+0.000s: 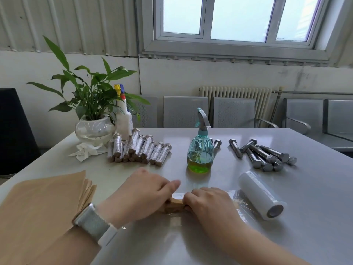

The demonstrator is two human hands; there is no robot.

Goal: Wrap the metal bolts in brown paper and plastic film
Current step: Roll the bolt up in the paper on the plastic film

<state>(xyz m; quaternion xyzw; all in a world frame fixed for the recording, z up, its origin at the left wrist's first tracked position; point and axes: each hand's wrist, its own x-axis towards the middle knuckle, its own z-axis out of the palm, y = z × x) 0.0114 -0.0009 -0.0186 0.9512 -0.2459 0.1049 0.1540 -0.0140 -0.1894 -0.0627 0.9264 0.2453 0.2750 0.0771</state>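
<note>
I see both hands down on the grey table (248, 236), working one paper-wrapped bolt (174, 204) that lies crosswise between them near the front edge. My left hand (145, 194) curls over its left end, fingers bent around the brown paper; my right hand (208, 203) grips the right end the same way. A strip of clear film (178, 196) lies over the top of the bundle, and more film spreads flat on the table under and to the right of it — toward the film roll (261, 196), which lies on its side just beside my right hand.

A stack of brown paper sheets (44, 203) sits at the left. Further back a pile of finished wrapped bolts (139, 148) lies left of a green spray bottle (200, 148), and bare bolts (265, 153) lie in a heap to its right. A potted plant (91, 104) stands at the far left corner.
</note>
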